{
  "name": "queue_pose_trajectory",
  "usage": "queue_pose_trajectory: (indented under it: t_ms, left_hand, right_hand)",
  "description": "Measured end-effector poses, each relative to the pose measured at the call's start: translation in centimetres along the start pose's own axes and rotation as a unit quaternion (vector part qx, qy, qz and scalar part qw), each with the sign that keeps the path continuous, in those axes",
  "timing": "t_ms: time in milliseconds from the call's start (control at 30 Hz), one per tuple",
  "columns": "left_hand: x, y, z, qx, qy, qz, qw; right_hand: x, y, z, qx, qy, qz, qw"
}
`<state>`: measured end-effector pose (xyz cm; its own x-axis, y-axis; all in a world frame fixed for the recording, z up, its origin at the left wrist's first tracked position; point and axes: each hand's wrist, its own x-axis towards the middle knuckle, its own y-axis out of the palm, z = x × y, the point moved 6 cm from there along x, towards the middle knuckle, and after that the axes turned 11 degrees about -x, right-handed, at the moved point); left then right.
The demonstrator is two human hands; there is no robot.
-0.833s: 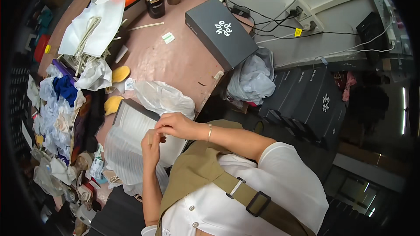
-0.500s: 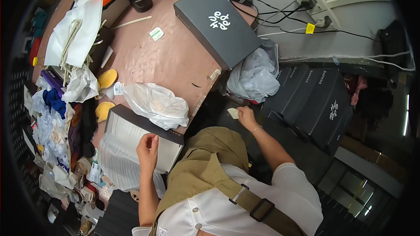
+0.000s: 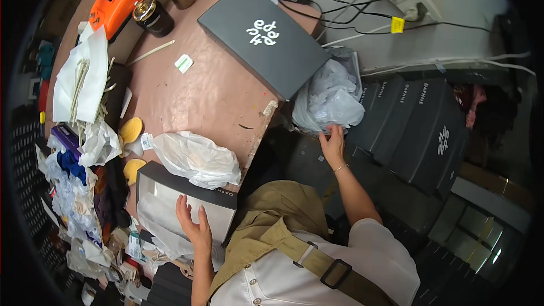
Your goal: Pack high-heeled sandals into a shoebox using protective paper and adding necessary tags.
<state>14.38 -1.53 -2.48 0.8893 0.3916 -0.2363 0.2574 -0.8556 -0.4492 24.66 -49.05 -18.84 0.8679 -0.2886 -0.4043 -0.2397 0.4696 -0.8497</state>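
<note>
My left hand (image 3: 195, 226) is open, fingers spread, above an open dark grey shoe box (image 3: 229, 194) at the table's near edge. White tissue paper (image 3: 152, 209) lines that box and spills over its left side. Just beyond it a crumpled white paper bundle (image 3: 195, 158) lies on the table, its contents hidden. My right hand (image 3: 334, 146) reaches to the near side of a bin (image 3: 357, 59) filled with crumpled clear plastic bags (image 3: 334, 96). Its fingers are apart at the bags, and no held thing shows in them.
A closed dark grey shoe box (image 3: 263, 42) lies at the table's far right corner. More dark boxes (image 3: 422, 136) stand at right. An orange tool (image 3: 122, 8), a dark lidded jar (image 3: 153, 18) and yellow round pads (image 3: 131, 130) are on the table. Cables (image 3: 340, 20) hang by the wall.
My right hand has moved right and away from me to the bin; the small pale piece it held no longer shows. My left hand has opened from a pinch. The view has shifted.
</note>
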Motion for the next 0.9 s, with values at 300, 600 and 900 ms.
queue_pose_trajectory:
  t_ms: [300,600,900]
  left_hand:
    - [-2.4,4.2,-7.3,-0.011,0.153,0.112,0.982]
    - [-4.2,9.7,-5.0,0.066,0.092,0.133,0.985]
    - [-2.8,10.2,-3.0,0.209,0.164,0.215,0.940]
  right_hand:
    - [3.8,0.8,2.1,-0.137,0.035,0.117,0.983]
    - [9.1,3.0,1.0,-0.222,-0.091,-0.046,0.970]
    - [3.6,-6.9,5.1,-0.220,-0.176,-0.113,0.953]
